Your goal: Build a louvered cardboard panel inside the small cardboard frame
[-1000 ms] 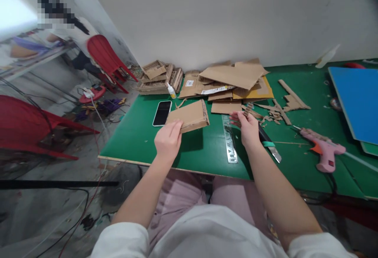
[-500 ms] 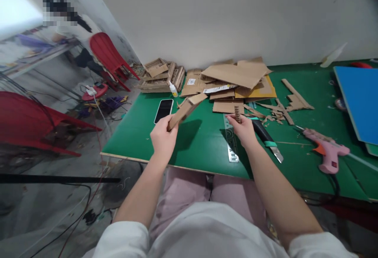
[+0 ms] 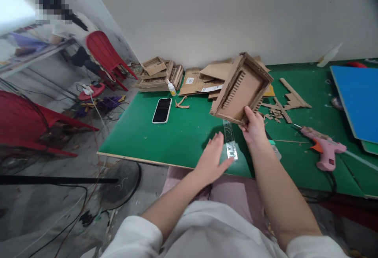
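My right hand (image 3: 254, 126) grips a shallow cardboard tray (image 3: 243, 93) by its lower corner, raised and tilted above the table. Inside it, a toothed corrugated strip (image 3: 234, 89) runs along the left wall. Another toothed edge shows beside my right fingers; whether it is a separate strip is hard to tell. My left hand (image 3: 212, 157) is empty, fingers stretched out, just left of a clear plastic ruler (image 3: 230, 140) on the table. Partly hidden by my right wrist, a utility knife (image 3: 275, 148) lies on the green table (image 3: 132, 132).
Cardboard sheets (image 3: 215, 71) and stacked cardboard trays (image 3: 161, 75) stand at the back, with a small glue bottle (image 3: 171, 88). A phone (image 3: 162, 110) lies left. On the right are cardboard scraps (image 3: 292, 96), a pink glue gun (image 3: 325, 146) and a blue board (image 3: 357, 96). Another person sits far left.
The cardboard tray has passed from my left hand to my right and turned to show its inside. My left hand has let go and moved right, toward the ruler.
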Available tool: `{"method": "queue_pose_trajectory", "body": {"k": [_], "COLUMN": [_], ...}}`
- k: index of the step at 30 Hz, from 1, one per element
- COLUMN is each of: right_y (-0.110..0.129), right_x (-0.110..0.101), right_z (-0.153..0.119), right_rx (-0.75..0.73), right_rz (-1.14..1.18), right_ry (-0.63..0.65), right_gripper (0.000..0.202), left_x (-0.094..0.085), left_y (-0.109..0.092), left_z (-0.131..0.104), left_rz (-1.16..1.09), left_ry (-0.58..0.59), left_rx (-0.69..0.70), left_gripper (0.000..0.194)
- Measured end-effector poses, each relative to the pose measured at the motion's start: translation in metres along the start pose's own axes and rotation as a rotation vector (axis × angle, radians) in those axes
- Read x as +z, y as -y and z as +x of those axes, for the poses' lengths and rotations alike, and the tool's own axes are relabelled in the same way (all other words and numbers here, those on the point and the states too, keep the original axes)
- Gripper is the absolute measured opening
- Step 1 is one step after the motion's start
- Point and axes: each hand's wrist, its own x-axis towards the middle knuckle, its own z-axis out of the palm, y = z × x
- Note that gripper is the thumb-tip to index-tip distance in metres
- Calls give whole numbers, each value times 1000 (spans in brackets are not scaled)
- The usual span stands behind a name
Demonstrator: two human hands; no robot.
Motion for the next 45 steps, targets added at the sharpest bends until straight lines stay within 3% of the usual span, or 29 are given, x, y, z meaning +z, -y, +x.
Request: {"method": "queue_pose_trajectory", "body": {"k": [2, 4, 8, 10, 12, 15, 18, 20, 24, 27, 28, 30, 33, 34, 35, 37, 40, 43, 45], "right_y": [1, 1, -1, -2, -2, -3, -4, -4, -2, 0, 0, 0, -2, -3, -3, -4, -6, -11, -16], "right_x": [-1, -1, -1, -1, 0, -1, -1, -1, 2, 4, 4, 5, 5, 5, 5, 6, 8, 11, 12], "right_z": [3, 4, 3, 3, 2, 3, 3, 3, 1, -1, -2, -3, -4, -4, -5, -6, -10, -14, -17], "right_rx": [-34, -34, -11, -1, 1, -11, -8, -3, 7, 12, 14, 24, 36, 37, 37, 40, 53, 77, 103], "right_rz": [23, 20, -14, -28, -33, -35, -37, -35, -27, -24, -25, -38, -78, -91, -104, -124, -152, -230, -315], "right_ry": [-41, -64, -102, -105, -92, -91, -96, -98, -99, -92, -91, -94, -107, -112, -114, -111, -72, -1, 63], "right_gripper": [33, 34, 36, 36, 36, 35, 35, 35, 35, 34, 34, 34, 35, 35, 34, 34, 33, 32, 32], "left_x": [13, 14, -17, -29, -25, 0, 9, -7, -74, -105, -105, -91, -55, -48, -45, -58, -104, -141, -147], "left_y": [4, 18, 58, 66, 60, 44, 50, 72, 134, 151, 146, 127, 97, 94, 96, 115, 155, 179, 181], "left_z": [-13, -20, -17, -6, 11, 39, 44, 23, -53, -81, -78, -56, -16, -8, -6, -19, -63, -98, -101], "left_rz": [203, 355, 591, 647, 606, 486, 502, 539, 722, 815, 827, 752, 530, 489, 480, 523, 555, 558, 537], "left_ry": [143, 153, -64, -193, -168, 59, 9, -84, -357, -451, -459, -386, -81, 0, 18, -115, -469, -610, -644], "left_rx": [75, 21, -338, -445, -300, 24, -87, -223, -650, -841, -814, -613, -148, -73, -91, -321, -699, -797, -775], "left_gripper": [73, 80, 76, 74, 70, 64, 70, 69, 70, 68, 65, 58, 51, 50, 50, 49, 41, 40, 39]}}
